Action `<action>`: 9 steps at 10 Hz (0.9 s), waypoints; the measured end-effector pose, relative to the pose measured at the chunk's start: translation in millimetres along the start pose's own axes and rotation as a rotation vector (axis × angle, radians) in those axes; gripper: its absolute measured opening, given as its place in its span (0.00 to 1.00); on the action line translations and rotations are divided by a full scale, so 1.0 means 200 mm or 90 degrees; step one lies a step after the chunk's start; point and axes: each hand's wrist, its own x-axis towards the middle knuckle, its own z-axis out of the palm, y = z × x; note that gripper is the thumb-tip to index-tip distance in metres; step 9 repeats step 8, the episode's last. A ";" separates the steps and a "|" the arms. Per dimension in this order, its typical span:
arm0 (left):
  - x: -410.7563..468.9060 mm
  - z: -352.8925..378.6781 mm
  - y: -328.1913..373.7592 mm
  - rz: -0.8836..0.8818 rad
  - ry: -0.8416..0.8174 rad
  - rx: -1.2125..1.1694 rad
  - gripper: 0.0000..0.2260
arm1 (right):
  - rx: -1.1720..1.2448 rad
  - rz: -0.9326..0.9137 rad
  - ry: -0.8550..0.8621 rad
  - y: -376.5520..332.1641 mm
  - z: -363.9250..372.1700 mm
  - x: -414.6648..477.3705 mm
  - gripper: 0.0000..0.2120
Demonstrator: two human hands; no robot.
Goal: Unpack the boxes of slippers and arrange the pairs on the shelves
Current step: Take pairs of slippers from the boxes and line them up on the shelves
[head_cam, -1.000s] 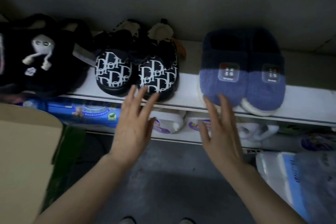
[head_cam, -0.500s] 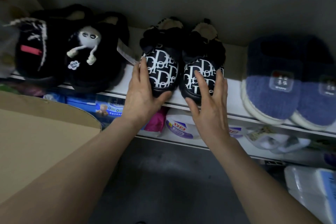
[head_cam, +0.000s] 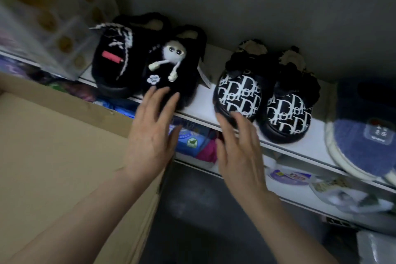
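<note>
Head view, read left to right along the white shelf (head_cam: 199,103).

- **Below the shelf's left end:** an open brown cardboard box (head_cam: 53,146).
- **On the shelf's left part:** a pair of black fluffy slippers (head_cam: 137,64). One bears a red bar patch. The other bears a white figure with two round eyes and a small flower-shaped label. I read its first word as "With"; the rest is blurred.
- **In front of the shelf edge:** the left hand (head_cam: 152,135), fingers straight and spread, holding nothing. Its fingertips overlap the toe of the figure slipper, and I cannot tell whether they touch it.
- **Also at the shelf edge:** the right hand (head_cam: 237,154), likewise flat-fingered and empty. Its fingertips are at the toe of the nearer monogram slipper.
- **On the shelf's middle:** the monogram slippers (head_cam: 267,105), a black pair printed all over with white "Dior" lettering, with black pompoms on top.
- **At the shelf's right end:** blue slippers (head_cam: 364,141) with a square sewn patch. I cannot read its characters.
- **Beneath the shelf:** packaged goods (head_cam: 188,139), their print too blurred to read.
</note>
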 end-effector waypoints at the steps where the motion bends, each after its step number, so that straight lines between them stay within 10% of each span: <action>1: -0.03 -0.09 -0.24 -0.090 -0.004 0.080 0.28 | 0.016 -0.081 -0.042 -0.18 0.15 0.15 0.26; 9: 0.05 -0.22 -0.43 -0.027 -0.164 0.137 0.22 | -0.094 -0.119 -0.277 -0.35 0.14 0.39 0.29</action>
